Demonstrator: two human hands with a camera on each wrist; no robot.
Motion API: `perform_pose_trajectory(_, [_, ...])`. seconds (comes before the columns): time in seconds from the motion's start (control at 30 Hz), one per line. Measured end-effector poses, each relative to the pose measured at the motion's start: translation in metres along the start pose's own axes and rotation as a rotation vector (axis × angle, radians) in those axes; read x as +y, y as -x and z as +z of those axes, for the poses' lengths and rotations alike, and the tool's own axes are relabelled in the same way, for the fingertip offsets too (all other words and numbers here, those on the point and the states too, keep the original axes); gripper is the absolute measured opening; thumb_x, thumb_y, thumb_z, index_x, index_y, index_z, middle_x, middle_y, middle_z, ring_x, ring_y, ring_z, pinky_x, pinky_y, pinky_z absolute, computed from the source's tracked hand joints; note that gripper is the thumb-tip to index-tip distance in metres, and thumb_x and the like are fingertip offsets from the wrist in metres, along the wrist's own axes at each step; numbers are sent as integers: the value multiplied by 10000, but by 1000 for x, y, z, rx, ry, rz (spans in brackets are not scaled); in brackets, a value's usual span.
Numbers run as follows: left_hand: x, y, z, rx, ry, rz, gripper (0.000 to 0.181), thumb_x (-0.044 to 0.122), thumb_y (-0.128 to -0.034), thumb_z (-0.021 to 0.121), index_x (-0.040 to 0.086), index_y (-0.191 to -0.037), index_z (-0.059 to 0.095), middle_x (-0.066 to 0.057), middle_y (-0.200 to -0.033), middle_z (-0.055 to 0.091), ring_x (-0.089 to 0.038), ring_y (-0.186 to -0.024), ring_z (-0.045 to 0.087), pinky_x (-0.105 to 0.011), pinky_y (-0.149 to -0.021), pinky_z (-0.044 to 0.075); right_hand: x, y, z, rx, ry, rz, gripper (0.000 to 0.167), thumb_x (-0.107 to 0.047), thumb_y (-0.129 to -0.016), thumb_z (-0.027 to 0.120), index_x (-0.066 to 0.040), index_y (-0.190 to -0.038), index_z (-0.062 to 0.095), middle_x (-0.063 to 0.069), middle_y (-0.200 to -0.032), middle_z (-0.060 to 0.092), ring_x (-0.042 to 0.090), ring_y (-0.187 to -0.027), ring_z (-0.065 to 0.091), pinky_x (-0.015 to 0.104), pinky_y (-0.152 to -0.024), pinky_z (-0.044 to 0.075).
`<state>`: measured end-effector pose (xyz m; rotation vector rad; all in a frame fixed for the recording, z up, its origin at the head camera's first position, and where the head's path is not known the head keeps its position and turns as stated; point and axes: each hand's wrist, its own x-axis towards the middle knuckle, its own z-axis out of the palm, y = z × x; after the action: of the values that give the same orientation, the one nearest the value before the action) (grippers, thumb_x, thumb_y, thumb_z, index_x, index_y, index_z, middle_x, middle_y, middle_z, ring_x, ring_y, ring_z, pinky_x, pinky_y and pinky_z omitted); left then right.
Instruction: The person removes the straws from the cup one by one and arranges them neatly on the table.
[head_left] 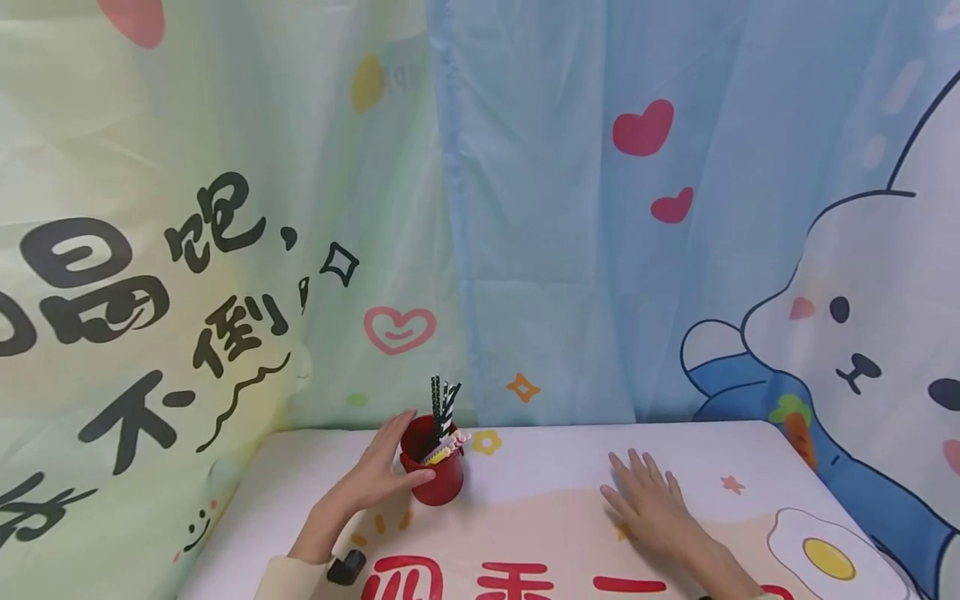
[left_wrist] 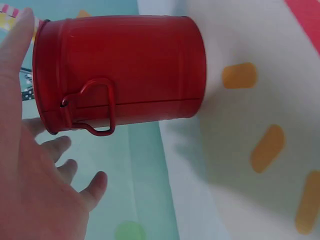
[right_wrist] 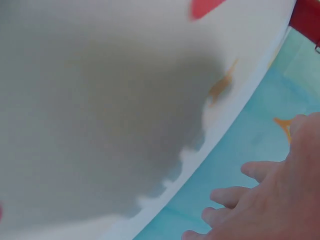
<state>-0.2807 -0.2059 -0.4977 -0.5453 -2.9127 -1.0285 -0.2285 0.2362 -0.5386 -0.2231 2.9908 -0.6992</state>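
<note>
A red metal cup (head_left: pixel 439 482) stands upright near the table's back edge, left of the middle. Several slim sticks, probably pens (head_left: pixel 444 408), poke out of it, black with white patterns, beside a shorter pink, white and yellow item (head_left: pixel 447 447). My left hand (head_left: pixel 378 471) is at the cup's left side, thumb in front of the rim and fingers spread behind; whether it touches is unclear. In the left wrist view, the cup's wire handle (left_wrist: pixel 111 107) faces the camera, free of the fingers (left_wrist: pixel 95 187). Over the table's right half hovers my right hand (head_left: pixel 648 504), fingers spread, holding nothing.
The table (head_left: pixel 555 467) wears a white and beige printed cover with red characters and a fried egg (head_left: pixel 828 558). Right behind it hangs a printed curtain (head_left: pixel 540 250). A small black object (head_left: pixel 347 567) sits by my left wrist.
</note>
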Motion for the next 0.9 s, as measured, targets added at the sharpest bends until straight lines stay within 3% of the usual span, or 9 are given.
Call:
perform_pose_trajectory(0.23, [1,-10,1,-51,18,-13,1042,579,-809,737,179,-1612,206,-116,-1673,203,-389,-1550,117,-676,-1137,322,-23,3,4,-11,-10,-21,746,-568,-995,488,-123,-1573,329,222,-1645,232,503,-1518,90,754,-1161,16])
perform_pose_trajectory(0.53, [-1,-14,4,-56,35,-16,1044,587,-800,741,173,-1606,222,-107,-1665,221,-381,-1530,168,-656,-1109,379,-40,0,13,-24,-34,-33,736,-568,-995,494,-153,-1578,325,191,-1655,228,465,-1537,81,735,-1176,14])
perform_pose_trajectory(0.9, [-5,-14,7,-44,155,-24,1000,507,-787,790,180,-1579,274,-56,-1573,365,-302,-1449,315,-581,-1068,461,-65,-7,21,25,-94,-91,678,-522,-994,536,-155,-1547,396,151,-1628,326,418,-1531,197,687,-1201,133])
